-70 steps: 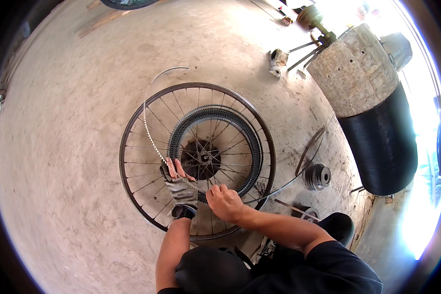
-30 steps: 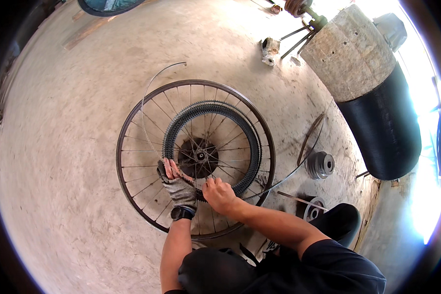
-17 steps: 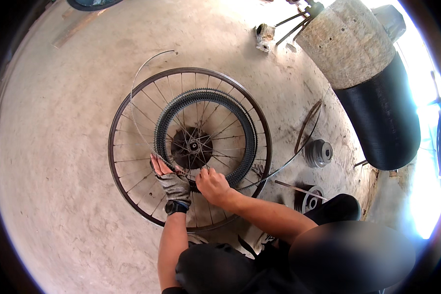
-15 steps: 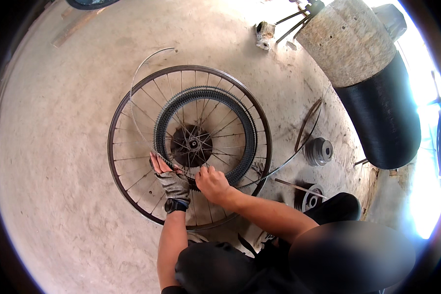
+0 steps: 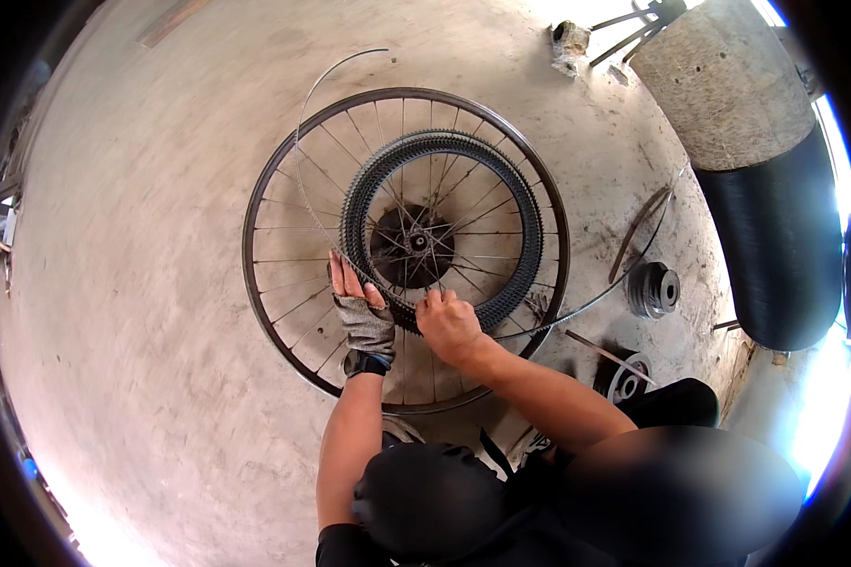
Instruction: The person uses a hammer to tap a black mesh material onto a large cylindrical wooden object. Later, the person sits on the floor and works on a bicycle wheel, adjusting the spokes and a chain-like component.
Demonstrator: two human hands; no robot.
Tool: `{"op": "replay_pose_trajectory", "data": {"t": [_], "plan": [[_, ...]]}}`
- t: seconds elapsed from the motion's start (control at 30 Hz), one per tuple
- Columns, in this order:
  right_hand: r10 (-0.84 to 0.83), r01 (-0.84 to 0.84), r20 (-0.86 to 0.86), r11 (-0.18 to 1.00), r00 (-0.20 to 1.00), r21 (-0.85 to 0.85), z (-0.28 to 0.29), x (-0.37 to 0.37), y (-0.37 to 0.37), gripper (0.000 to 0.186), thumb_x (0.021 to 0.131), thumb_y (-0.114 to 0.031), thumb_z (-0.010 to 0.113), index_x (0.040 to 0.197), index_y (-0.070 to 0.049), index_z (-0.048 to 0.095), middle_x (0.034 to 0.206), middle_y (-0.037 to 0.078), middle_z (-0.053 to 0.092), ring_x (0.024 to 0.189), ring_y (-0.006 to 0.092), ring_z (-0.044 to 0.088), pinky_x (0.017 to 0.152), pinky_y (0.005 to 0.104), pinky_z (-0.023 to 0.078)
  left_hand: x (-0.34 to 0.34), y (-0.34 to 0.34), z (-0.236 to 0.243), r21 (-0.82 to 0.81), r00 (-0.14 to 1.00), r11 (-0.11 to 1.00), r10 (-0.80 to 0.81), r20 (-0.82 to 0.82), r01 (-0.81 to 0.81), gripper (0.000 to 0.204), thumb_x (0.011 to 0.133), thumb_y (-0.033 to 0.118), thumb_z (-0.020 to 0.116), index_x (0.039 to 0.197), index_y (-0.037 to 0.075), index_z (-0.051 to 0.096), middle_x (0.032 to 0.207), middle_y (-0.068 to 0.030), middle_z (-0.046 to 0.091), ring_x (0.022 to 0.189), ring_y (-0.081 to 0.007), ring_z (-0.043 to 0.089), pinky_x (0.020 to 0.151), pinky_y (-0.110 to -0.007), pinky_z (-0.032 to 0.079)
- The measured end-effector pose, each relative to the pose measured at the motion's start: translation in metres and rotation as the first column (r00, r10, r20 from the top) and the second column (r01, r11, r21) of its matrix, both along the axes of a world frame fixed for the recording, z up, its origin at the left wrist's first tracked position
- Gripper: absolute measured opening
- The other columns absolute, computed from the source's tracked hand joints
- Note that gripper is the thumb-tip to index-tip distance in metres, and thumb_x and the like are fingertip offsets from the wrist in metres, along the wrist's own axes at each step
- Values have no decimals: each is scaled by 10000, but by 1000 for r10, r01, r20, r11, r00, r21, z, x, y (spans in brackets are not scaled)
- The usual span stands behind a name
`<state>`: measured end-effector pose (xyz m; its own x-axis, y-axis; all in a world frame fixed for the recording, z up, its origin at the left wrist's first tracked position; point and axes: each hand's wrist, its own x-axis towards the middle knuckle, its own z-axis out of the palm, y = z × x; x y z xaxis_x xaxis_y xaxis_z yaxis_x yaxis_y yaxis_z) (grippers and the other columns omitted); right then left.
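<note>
A large spoked wheel rim lies flat on the floor with a dark disc at its hub. Over the spokes rests a smaller black ring, knobbed like a tyre tread. A long thin strip curves along the ring's lower left; its ends stick out at the upper left and the right. My left hand, in a grey fingerless glove, lies on the ring's lower-left edge and strip, fingers stretched out. My bare right hand is closed at the ring's bottom, apparently on the strip; its fingertips are partly hidden.
On the right lie grooved metal pulleys, a rod and a dark curved strip. A large grey-and-black cylinder stands beyond them. A small rough block sits at the back, and a wooden board lies far left.
The view has shifted, so the wheel and hands appear farther up and right. Both hands stay at nearly the same places on the ring; the left fingers look slightly more spread.
</note>
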<state>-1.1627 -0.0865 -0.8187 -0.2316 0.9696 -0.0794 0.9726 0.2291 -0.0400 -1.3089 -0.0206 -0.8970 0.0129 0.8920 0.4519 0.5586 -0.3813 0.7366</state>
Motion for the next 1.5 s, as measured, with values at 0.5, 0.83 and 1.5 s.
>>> {"op": "replay_pose_trajectory", "data": {"t": [0.5,0.83,1.5], "plan": [[-30,28,-45,999,999,-40,-4,4,0,165,747,-100,635,880,-14,679,923,109,614,849,286,642,637,371,578,17,0,14,-39,993,997,67,-100,-71,779,828,221,660,1467,-48,304,1539,-295,269,1411,-450,311,1156,-506,316],[-57,57,-3,998,998,-17,-7,-4,-2,160,775,-117,624,880,-9,680,898,105,610,827,269,641,620,357,584,25,0,21,-73,962,985,138,-234,-159,899,685,159,651,1434,-137,253,1530,-300,233,1411,-456,285,1174,-479,302],[-27,23,-56,997,998,-74,2,6,-7,182,822,-91,613,934,39,672,857,151,629,768,311,668,600,384,582,9,1,-2,-67,1000,998,1,-14,-2,616,1011,360,365,1461,-61,372,1539,-267,320,1349,-417,405,1124,-466,339]]}}
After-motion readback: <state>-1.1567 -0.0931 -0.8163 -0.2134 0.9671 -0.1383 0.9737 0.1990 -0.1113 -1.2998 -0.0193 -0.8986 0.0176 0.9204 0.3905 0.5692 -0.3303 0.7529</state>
